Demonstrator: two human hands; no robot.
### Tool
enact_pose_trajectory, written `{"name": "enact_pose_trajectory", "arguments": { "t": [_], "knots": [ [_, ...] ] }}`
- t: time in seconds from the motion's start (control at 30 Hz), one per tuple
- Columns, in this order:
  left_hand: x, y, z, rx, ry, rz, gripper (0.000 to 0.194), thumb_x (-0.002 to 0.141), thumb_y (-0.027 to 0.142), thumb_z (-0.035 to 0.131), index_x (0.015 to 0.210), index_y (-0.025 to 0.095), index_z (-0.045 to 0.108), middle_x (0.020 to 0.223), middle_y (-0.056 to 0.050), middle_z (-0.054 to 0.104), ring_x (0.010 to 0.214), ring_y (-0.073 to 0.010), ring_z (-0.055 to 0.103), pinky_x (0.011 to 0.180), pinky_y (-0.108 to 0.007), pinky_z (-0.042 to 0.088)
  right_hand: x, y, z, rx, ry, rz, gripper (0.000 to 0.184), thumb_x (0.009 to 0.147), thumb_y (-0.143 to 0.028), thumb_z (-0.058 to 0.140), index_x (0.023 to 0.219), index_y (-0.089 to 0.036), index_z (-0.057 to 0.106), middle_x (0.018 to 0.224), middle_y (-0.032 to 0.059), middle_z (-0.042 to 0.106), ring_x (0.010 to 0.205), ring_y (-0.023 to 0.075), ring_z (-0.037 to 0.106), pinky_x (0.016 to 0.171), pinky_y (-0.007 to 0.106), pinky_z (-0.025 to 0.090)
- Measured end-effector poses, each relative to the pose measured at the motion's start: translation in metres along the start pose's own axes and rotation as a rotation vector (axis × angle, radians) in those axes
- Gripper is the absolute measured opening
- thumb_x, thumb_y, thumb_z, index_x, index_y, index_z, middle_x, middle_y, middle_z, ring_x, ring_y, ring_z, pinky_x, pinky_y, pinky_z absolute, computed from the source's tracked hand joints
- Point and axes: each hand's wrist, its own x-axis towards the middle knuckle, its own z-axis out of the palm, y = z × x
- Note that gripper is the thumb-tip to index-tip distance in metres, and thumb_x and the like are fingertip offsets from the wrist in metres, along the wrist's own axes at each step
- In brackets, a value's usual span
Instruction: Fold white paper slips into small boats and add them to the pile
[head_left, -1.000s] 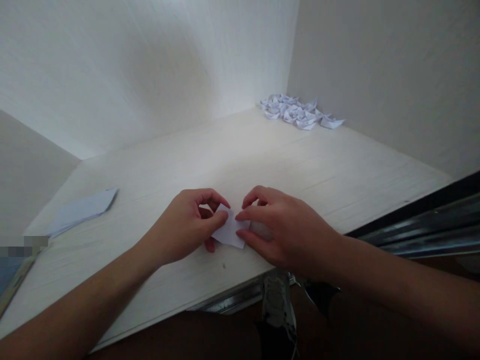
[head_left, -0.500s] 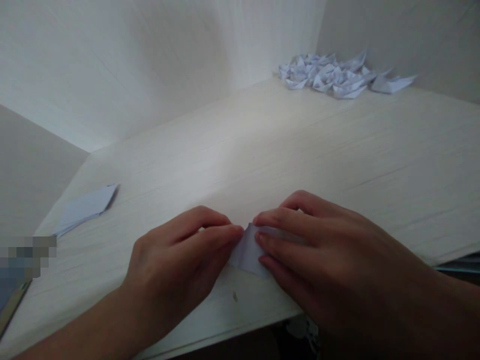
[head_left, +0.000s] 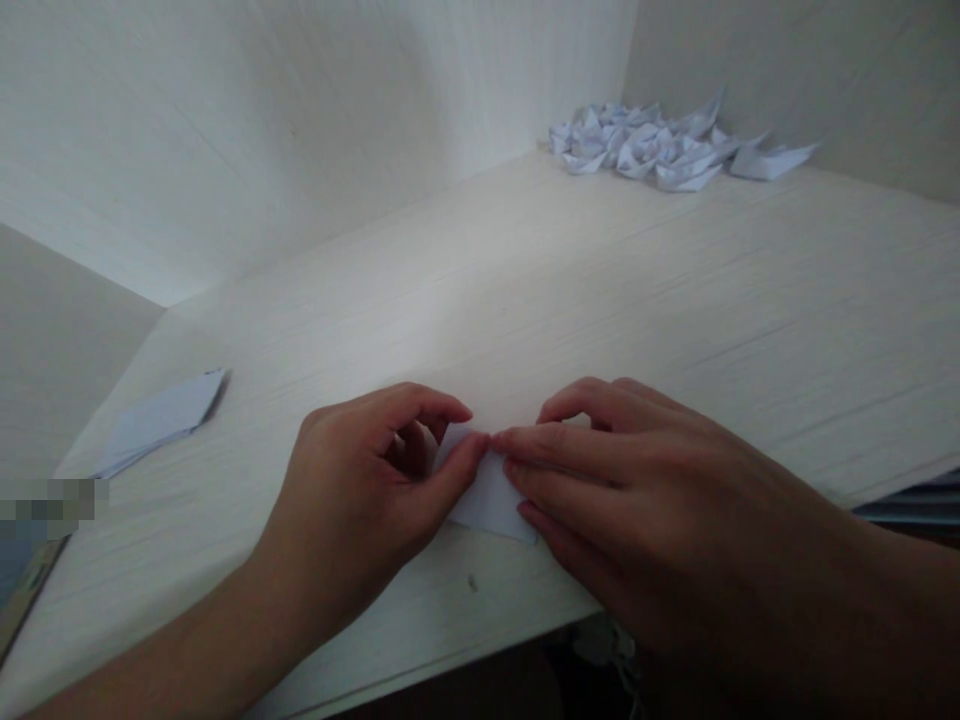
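A small piece of white paper (head_left: 486,500) lies at the front of the pale tabletop, between my two hands. My left hand (head_left: 382,465) is curled at its left side, the thumb pressing on the paper near its upper middle and the index finger arched above. From the right, my right hand (head_left: 630,490) rests its fingertips on the sheet, the index tip meeting the left thumb. The paper's right part is hidden under the right fingers.
Several folded paper boats (head_left: 652,145) are heaped in the far right corner against the walls. A stack of white paper sheets (head_left: 161,420) lies on the left of the tabletop (head_left: 360,300). The table's front edge (head_left: 450,670) runs just below my hands.
The camera view has moved closer, then shifted slightly. My left thumb and index finger were together half a second ago and are now apart, with the thumb at the right fingertips.
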Motion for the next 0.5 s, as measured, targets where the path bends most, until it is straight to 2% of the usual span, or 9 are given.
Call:
{"name": "enact_pose_trajectory", "arguments": {
  "t": [0.13, 0.23, 0.3, 0.4, 0.5],
  "knots": [
    [-0.003, 0.000, 0.000, -0.005, 0.032, -0.024, 0.013, 0.081, 0.028, 0.077, 0.089, 0.021, 0.070, 0.058, 0.007, 0.064, 0.045, -0.0080, 0.059, 0.041, -0.016, 0.047, 0.002, 0.001, 0.000, -0.011, -0.001, 0.011, 0.016, 0.095, -0.017, 0.058, 0.096, -0.016, 0.074, 0.099, 0.0109, 0.074, 0.095, 0.0249, 0.060, 0.083, 0.040, 0.049],
    [-0.008, -0.003, -0.003, -0.005, 0.079, 0.035, 0.012, 0.083, 0.023, 0.075, 0.092, 0.021, 0.069, 0.069, 0.006, 0.071, 0.049, -0.0072, 0.063, 0.045, -0.015, 0.051, 0.003, 0.001, -0.001, -0.004, 0.009, 0.017, 0.016, 0.095, -0.018, 0.058, 0.096, -0.016, 0.074, 0.099, 0.0104, 0.075, 0.096, 0.0246, 0.060, 0.084, 0.040, 0.048],
    [-0.012, -0.006, -0.005, 0.032, 0.095, 0.159, 0.007, 0.085, 0.019, 0.073, 0.091, 0.022, 0.071, 0.078, 0.004, 0.075, 0.056, -0.0066, 0.066, 0.051, -0.015, 0.054, 0.004, 0.001, -0.001, 0.007, 0.010, 0.016, 0.016, 0.096, -0.019, 0.059, 0.097, -0.017, 0.075, 0.100, 0.0101, 0.075, 0.096, 0.0241, 0.060, 0.085, 0.040, 0.048],
    [-0.017, -0.011, -0.010, 0.053, 0.076, 0.401, 0.010, 0.088, 0.014, 0.070, 0.094, 0.022, 0.074, 0.094, 0.001, 0.079, 0.076, -0.0081, 0.073, 0.066, -0.015, 0.058, 0.006, 0.001, -0.002, 0.018, -0.006, 0.019, 0.016, 0.096, -0.021, 0.059, 0.096, -0.018, 0.075, 0.100, 0.0095, 0.075, 0.094, 0.0233, 0.060, 0.086, 0.040, 0.047],
    [-0.018, -0.013, -0.014, 0.029, 0.005, 0.527, 0.016, 0.089, 0.010, 0.070, 0.101, 0.019, 0.075, 0.102, -0.002, 0.079, 0.086, -0.0087, 0.073, 0.076, -0.015, 0.059, 0.007, 0.000, -0.003, 0.018, -0.021, 0.029, 0.016, 0.096, -0.022, 0.059, 0.092, -0.018, 0.074, 0.098, 0.0092, 0.075, 0.092, 0.0230, 0.059, 0.085, 0.039, 0.047]
  ]
}}
